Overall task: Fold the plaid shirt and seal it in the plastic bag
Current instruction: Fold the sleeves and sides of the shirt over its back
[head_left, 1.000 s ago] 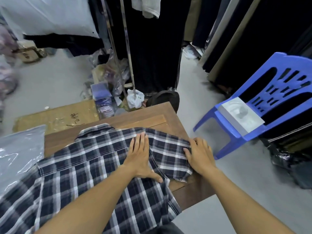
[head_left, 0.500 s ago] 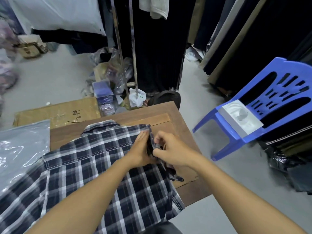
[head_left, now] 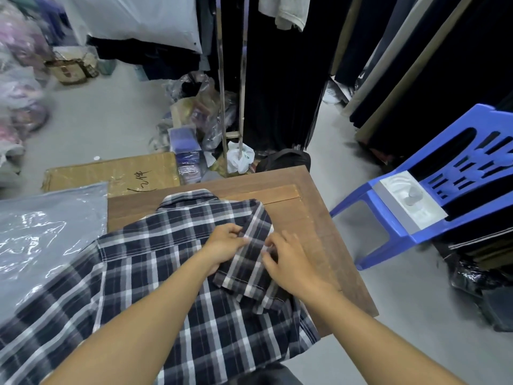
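Note:
A dark blue and white plaid shirt (head_left: 155,262) lies back up on a small wooden table (head_left: 313,234), collar toward the far edge. Its right sleeve (head_left: 249,262) is folded inward over the back. My left hand (head_left: 226,245) pinches the sleeve's upper left edge. My right hand (head_left: 291,265) presses and grips the sleeve's right side at the fold. A clear plastic bag (head_left: 47,234) lies flat at the left, beside the shirt's other sleeve.
A blue plastic chair (head_left: 455,184) with a white box (head_left: 408,201) on its seat stands to the right. A flat cardboard box (head_left: 111,173), bagged clutter and a metal clothes rack (head_left: 231,87) with dark garments lie beyond the table. The floor is grey.
The right sleeve, spread flat over the table's right side a second ago, was lifted by both hands and now lies folded inward across the shirt's back.

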A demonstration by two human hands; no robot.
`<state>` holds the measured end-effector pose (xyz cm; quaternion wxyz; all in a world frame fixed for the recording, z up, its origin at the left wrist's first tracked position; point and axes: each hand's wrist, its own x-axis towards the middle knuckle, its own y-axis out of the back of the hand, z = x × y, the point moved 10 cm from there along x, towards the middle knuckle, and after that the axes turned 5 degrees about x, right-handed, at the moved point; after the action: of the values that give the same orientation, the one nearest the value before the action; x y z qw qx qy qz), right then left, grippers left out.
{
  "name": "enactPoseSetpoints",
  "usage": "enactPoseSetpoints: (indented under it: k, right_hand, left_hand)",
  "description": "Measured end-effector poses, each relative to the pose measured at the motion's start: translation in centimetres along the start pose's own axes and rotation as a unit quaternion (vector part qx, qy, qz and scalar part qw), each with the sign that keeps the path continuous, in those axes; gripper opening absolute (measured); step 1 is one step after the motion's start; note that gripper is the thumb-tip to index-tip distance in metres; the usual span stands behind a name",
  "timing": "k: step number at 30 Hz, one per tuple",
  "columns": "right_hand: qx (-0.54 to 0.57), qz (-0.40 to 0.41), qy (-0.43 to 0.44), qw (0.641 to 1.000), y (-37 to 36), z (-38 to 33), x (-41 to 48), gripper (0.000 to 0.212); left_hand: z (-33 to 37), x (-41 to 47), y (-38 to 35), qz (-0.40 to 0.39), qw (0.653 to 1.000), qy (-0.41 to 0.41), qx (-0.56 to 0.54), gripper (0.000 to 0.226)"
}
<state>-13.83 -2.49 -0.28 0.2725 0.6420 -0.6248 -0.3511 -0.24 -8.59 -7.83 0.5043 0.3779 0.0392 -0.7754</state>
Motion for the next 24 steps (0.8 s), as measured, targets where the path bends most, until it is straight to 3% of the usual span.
enactPoseSetpoints:
  k: [3, 6, 12, 16, 20, 24]
  right_hand:
    - [-0.127, -0.078, 0.059, 0.987, -2.9, 1.3, -0.4, 0.074]
    - [-0.176, -0.14, 0.091, 0.97, -4.9, 1.6, -1.1, 0.098]
    - [-0.247, -0.149, 0.115, 0.951, -6.5, 2.2, -1.8, 0.104]
    - [-0.234, -0.114, 0.128, 0.957, -5.1, 0.2, -0.4, 0.113]
    - [-0.224, -0.105, 0.155, 0.957, -5.5, -1.7, 2.7, 0.117]
    - [-0.262, -0.137, 0.137, 0.945, -7.7, -0.6, 4.7, 0.113]
  left_hand:
    - [0.6, 0.0, 1.3, 0.06, 0.996, -0.013, 0.064, 0.036]
    - [1.0, -0.3, 2.0, 0.092, 0.988, -0.027, 0.122, 0.026]
    - [0.0, -0.3, 3.3, 0.111, 0.975, -0.002, 0.19, 0.015]
    - [-0.5, -0.7, 3.3, 0.072, 0.966, -0.002, 0.248, 0.027]
    - [-0.6, -1.7, 3.1, 0.037, 0.944, 0.006, 0.327, 0.037]
    - [0.7, -2.8, 3.4, 0.065, 0.906, -0.031, 0.418, 0.03]
